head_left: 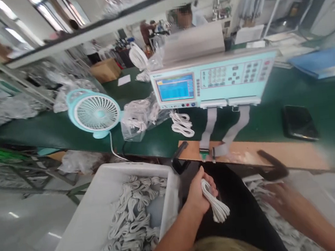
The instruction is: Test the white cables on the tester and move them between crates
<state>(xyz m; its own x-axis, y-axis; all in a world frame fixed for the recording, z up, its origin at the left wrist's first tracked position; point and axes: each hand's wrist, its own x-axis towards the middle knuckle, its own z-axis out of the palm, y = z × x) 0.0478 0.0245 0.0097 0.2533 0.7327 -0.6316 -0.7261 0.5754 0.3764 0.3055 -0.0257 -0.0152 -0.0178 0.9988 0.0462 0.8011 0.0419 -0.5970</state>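
Observation:
My left hand (pixel 201 192) is closed around a coiled bundle of white cable (pixel 215 204), held over my dark lap just in front of the bench edge. My right hand (pixel 278 193) is smeared by motion and reaches down over a bin of white cables (pixel 272 214) at my right; its fingers do not show clearly. A white bin (pixel 85 226) at my left holds several coiled white cable bundles (pixel 133 225). A pale blue tester with a lit screen (pixel 213 81) stands on the green bench, with two grey ribbon cables (pixel 216 130) hanging to a wooden board (pixel 248 153).
A turquoise desk fan (pixel 94 113) stands on the green bench (pixel 329 100) beside plastic bags of cables (pixel 139 118). Loose white cable coils (pixel 181 124) lie under the tester. A black phone (pixel 300 122) rests at the right. Another person (pixel 184 16) sits behind the tester. Two black clamps (pixel 275 166) grip the board.

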